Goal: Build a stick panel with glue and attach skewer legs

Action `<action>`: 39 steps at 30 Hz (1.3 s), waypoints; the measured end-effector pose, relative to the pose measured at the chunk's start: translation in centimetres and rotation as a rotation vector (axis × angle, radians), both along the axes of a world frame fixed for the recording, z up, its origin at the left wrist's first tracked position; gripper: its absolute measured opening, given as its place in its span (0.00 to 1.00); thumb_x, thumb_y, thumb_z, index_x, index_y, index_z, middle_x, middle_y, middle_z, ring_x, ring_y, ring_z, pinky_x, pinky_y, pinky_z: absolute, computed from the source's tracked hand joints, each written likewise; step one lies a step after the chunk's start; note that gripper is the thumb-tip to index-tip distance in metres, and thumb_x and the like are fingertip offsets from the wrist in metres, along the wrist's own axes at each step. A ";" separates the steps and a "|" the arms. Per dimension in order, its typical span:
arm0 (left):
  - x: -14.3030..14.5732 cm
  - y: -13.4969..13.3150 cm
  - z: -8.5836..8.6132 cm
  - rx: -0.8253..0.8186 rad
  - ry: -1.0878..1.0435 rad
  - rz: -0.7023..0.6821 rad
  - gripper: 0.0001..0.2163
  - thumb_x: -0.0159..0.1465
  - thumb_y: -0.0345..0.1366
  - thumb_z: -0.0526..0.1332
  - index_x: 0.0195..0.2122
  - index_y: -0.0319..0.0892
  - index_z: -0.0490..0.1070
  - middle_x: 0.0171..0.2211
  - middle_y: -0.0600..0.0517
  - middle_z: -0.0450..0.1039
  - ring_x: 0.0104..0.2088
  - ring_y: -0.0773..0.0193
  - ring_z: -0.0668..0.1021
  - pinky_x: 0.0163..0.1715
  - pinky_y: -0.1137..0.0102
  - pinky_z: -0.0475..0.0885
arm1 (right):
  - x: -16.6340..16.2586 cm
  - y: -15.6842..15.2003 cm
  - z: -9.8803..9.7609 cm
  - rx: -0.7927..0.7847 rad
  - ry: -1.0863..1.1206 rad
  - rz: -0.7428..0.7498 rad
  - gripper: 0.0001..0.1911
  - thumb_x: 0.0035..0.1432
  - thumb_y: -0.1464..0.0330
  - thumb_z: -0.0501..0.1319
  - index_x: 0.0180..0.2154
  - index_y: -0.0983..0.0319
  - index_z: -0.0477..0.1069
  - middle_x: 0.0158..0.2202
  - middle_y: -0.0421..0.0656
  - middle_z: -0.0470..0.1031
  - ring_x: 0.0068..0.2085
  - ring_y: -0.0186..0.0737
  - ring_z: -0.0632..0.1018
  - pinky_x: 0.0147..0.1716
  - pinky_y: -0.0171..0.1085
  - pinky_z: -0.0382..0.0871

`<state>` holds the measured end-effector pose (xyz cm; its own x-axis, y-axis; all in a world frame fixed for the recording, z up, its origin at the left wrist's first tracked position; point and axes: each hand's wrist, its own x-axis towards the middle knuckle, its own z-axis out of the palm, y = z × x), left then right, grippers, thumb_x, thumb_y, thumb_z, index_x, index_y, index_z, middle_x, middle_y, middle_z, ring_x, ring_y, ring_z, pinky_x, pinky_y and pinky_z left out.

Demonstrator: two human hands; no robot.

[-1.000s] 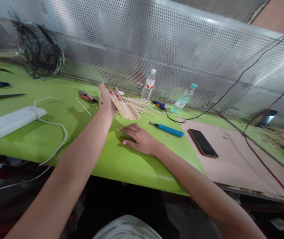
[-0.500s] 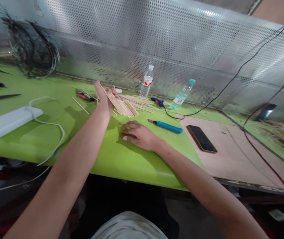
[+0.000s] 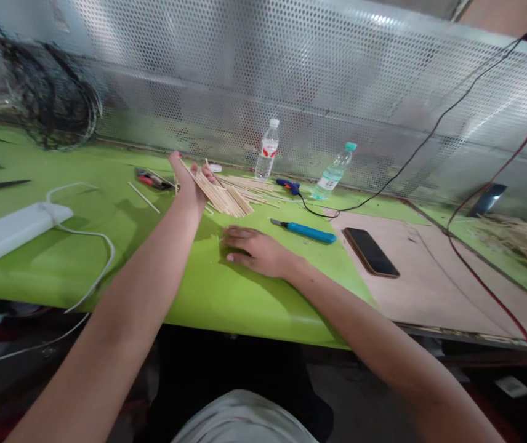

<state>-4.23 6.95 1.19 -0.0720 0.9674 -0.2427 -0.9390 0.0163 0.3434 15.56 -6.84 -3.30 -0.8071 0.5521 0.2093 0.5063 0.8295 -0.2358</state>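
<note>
Palm up, my left hand [image 3: 194,178] is wrapped around a bundle of thin wooden sticks [image 3: 224,198] that fan out to the right. Their lower ends rest close to the table, though I cannot tell whether they touch it. My right hand [image 3: 252,247] lies palm down on the green table [image 3: 217,295], fingers stretched out and a little blurred, with nothing in them. More loose sticks [image 3: 252,187] are spread behind the bundle. Just beyond my right hand lies a blue-handled cutter knife [image 3: 307,231], and pliers with red on the grips [image 3: 150,178] sit left of my left hand.
Two plastic bottles, one white-capped [image 3: 267,151] and one green-capped [image 3: 334,172], stand near the perforated metal panel [image 3: 226,80]. A blue glue gun [image 3: 288,186] trails a black cord. A phone [image 3: 372,252] lies right, a white power strip [image 3: 18,232] left, wire coils [image 3: 51,98] far left.
The whole view has shifted slightly, so things appear a little further left. My left hand keeps its hold on the sticks, and my right hand stays on the table with slight finger motion.
</note>
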 end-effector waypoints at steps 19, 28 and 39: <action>0.3 -0.9 0.6 -0.023 0.092 0.003 0.25 0.64 0.66 0.51 0.32 0.46 0.56 0.28 0.52 0.63 0.22 0.69 0.64 0.21 0.72 0.57 | -0.5 -0.5 0.9 -0.002 0.052 0.098 0.17 0.72 0.61 0.57 0.54 0.60 0.77 0.58 0.48 0.77 0.59 0.45 0.76 0.62 0.47 0.66; 0.3 -1.0 0.7 -0.003 0.087 0.011 0.26 0.64 0.66 0.50 0.32 0.45 0.55 0.31 0.51 0.65 0.24 0.70 0.65 0.24 0.72 0.59 | -0.3 -0.3 0.2 -0.005 0.013 0.092 0.27 0.71 0.55 0.56 0.65 0.61 0.67 0.68 0.49 0.67 0.68 0.50 0.67 0.67 0.52 0.59; 0.2 -0.7 0.5 -0.014 0.101 -0.002 0.26 0.64 0.67 0.49 0.32 0.45 0.55 0.31 0.51 0.64 0.25 0.70 0.64 0.24 0.72 0.58 | 0.6 0.1 1.0 0.029 0.032 -0.060 0.10 0.67 0.73 0.60 0.42 0.61 0.80 0.42 0.45 0.81 0.44 0.42 0.78 0.46 0.42 0.73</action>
